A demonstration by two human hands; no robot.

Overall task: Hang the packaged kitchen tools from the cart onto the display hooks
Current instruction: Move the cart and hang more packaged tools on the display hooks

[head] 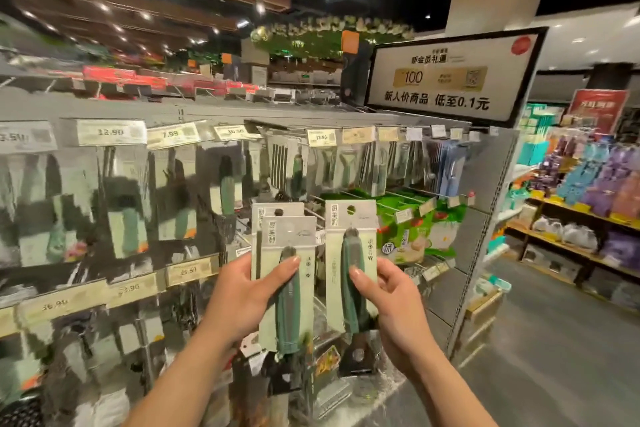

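A grey shop pegboard wall [485, 198] of hooks stands ahead. The left hand [242, 295] clamps two stacked green-handled carded tools [287, 274]; the right hand [391, 302] clamps a single green-handled carded tool [351, 253], upright, hang-holes topmost, below the hooks.

left hand [242, 295] gripping 2 packages [287, 253], right hand [391, 302] 1
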